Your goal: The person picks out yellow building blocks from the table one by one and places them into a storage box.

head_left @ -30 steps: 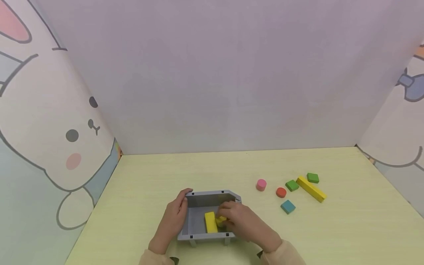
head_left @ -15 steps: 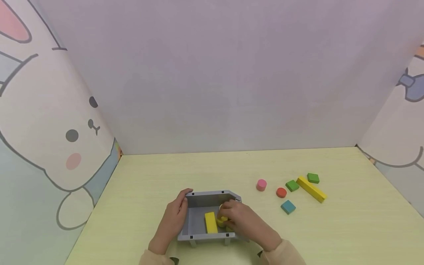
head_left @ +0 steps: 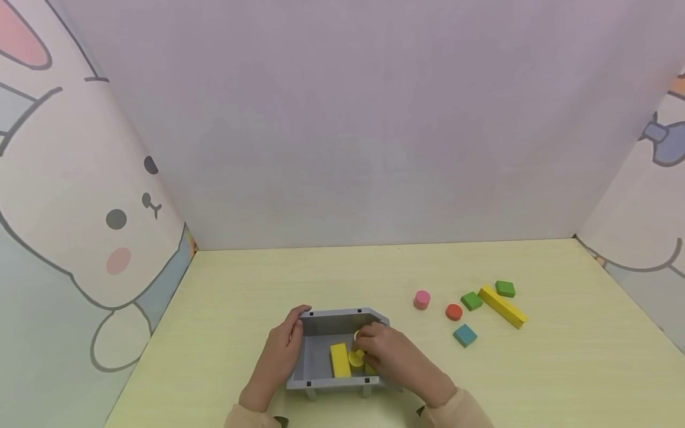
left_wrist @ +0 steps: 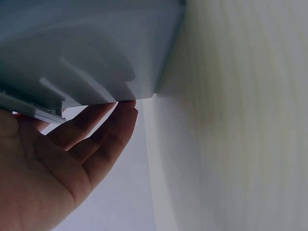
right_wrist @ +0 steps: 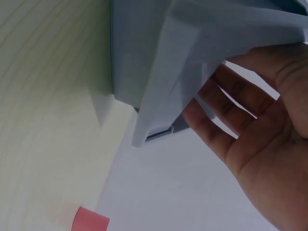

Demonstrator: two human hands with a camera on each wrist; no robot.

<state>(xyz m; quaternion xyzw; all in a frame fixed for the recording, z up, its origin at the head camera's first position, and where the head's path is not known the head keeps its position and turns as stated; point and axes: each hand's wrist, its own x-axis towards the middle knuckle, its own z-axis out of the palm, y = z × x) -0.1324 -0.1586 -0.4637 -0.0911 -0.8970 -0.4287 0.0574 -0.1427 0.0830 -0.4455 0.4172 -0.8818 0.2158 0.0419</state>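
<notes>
A grey open box [head_left: 334, 321] stands near the table's front edge. My left hand [head_left: 296, 334] grips its left wall, thumb over the rim. The left wrist view shows those fingers [left_wrist: 101, 139] along the box's outer wall [left_wrist: 86, 48]. My right hand [head_left: 365, 349] reaches into the box from the right and pinches a small yellow round block [head_left: 355, 358]. A long yellow block [head_left: 339, 359] lies flat on the box floor just left of it. In the right wrist view, the right hand's fingers [right_wrist: 231, 110] pass over the box's edge [right_wrist: 159, 62]; the block is hidden there.
Loose blocks lie on the pale table [head_left: 562, 368] to the right: a pink cylinder [head_left: 421, 299], a red disc [head_left: 453, 311], a teal square [head_left: 464, 334], two green squares [head_left: 471, 300] [head_left: 505, 289] and a long yellow bar [head_left: 502, 306]. Cartoon-printed walls close off three sides.
My right hand has shifted the yellow round block slightly inside the box, and its round face now shows. The left hand and box have stayed put.
</notes>
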